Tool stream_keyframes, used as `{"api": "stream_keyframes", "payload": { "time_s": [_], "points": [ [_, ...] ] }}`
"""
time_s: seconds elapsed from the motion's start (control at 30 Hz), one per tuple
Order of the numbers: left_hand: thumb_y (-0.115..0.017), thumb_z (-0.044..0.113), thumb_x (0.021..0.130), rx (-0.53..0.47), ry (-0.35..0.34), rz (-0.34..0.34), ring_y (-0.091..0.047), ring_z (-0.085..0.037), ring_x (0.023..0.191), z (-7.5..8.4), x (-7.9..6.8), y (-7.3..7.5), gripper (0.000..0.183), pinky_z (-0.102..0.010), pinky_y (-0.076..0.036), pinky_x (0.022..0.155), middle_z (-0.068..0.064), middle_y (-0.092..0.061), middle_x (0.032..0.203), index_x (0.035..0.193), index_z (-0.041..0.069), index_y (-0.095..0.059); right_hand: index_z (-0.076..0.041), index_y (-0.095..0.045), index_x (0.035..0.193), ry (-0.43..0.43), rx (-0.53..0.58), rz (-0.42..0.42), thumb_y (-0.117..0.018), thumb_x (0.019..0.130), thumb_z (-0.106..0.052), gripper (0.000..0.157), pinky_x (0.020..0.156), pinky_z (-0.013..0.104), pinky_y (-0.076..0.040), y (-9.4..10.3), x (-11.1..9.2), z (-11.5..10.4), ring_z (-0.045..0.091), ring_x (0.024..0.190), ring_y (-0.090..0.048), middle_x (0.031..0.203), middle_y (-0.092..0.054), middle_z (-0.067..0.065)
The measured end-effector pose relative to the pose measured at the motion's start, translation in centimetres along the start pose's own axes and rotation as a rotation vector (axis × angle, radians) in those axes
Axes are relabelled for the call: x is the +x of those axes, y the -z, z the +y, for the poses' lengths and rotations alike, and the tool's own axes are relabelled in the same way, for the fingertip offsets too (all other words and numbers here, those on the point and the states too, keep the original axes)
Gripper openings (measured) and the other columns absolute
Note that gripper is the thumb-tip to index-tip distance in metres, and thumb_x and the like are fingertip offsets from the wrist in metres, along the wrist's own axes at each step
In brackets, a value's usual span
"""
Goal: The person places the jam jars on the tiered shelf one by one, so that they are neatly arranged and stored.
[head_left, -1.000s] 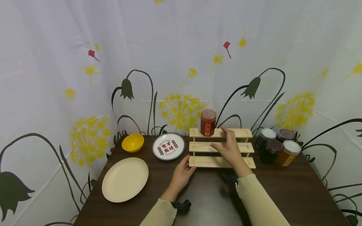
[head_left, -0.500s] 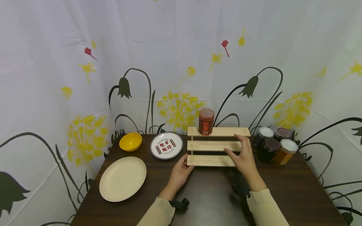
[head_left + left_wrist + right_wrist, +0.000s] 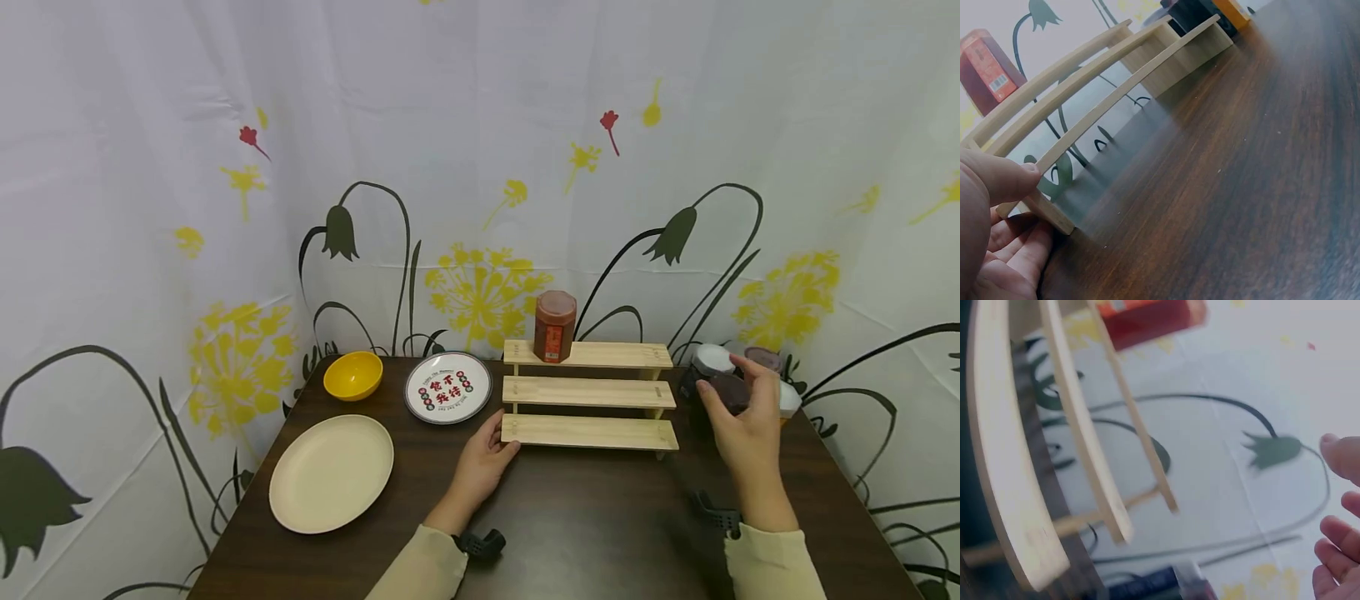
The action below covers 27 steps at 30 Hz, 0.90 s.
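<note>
The left hand pinches the near left corner of the rack, thumb on the front edge of the lowest shelf and fingers curled beneath, by the leg. The right hand stands at the jars to the rack's right, its thumb and forefinger spread well apart on either side of the dark jar in front; the right wrist view shows nothing between the fingers, and whether a fingertip brushes the lid I cannot tell. That jar is on the table, crowded by two white-lidded jars and a purple-lidded jar. For a good grasp, the thumb and fingers should probably slip down below the lid and close evenly on the body, since a lid alone could turn or slide. A straight upward lift would likely spare the neighbours a knock. A light, steady left hand should serve best: a tug on the rack could rock the red jar on its top shelf.
</note>
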State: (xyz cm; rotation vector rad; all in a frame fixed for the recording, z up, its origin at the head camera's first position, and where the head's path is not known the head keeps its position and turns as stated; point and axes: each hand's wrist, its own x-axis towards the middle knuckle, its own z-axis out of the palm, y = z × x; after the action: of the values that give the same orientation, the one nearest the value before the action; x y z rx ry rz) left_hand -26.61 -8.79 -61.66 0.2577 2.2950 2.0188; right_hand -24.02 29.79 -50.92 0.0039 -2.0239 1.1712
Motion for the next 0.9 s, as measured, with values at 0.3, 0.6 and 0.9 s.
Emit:
{"api": "stream_keyframes", "payload": {
  "time_s": [0.3,0.6,0.9],
  "points": [
    [-0.072,0.011,0.106,-0.019,-0.001,0.001,-0.056,-0.039,0.148,0.0,0.0,-0.1,0.070,-0.051,-0.049,0.121,-0.027,-0.054,0.159,0.166,-0.003,-0.038,-0.007,-0.060,0.152,-0.139,-0.002,0.157,-0.077,0.097,0.000,0.058,0.103,0.007,-0.038,4.9,0.0,2.6,-0.003,0.123,-0.045,0.128,-0.044,-0.024],
    [-0.071,0.008,0.106,-0.017,-0.015,0.002,-0.056,-0.042,0.147,0.0,0.0,-0.1,0.070,-0.049,-0.051,0.120,-0.030,-0.053,0.159,0.166,-0.006,-0.037,-0.015,-0.046,0.165,-0.365,0.023,0.084,-0.069,0.104,-0.005,0.067,0.128,0.013,-0.027,7.3,0.5,6.0,0.009,0.153,-0.037,0.156,-0.042,-0.011],
    [-0.070,0.007,0.106,-0.027,-0.015,0.003,-0.056,-0.042,0.147,0.0,0.0,-0.3,0.070,-0.046,-0.052,0.119,-0.030,-0.053,0.159,0.166,-0.007,-0.036,-0.022,-0.036,0.170,-0.611,0.248,0.055,-0.067,0.106,-0.002,0.074,0.131,0.017,-0.028,7.3,0.7,8.7,0.017,0.165,-0.030,0.179,-0.030,0.006]
  ]
}}
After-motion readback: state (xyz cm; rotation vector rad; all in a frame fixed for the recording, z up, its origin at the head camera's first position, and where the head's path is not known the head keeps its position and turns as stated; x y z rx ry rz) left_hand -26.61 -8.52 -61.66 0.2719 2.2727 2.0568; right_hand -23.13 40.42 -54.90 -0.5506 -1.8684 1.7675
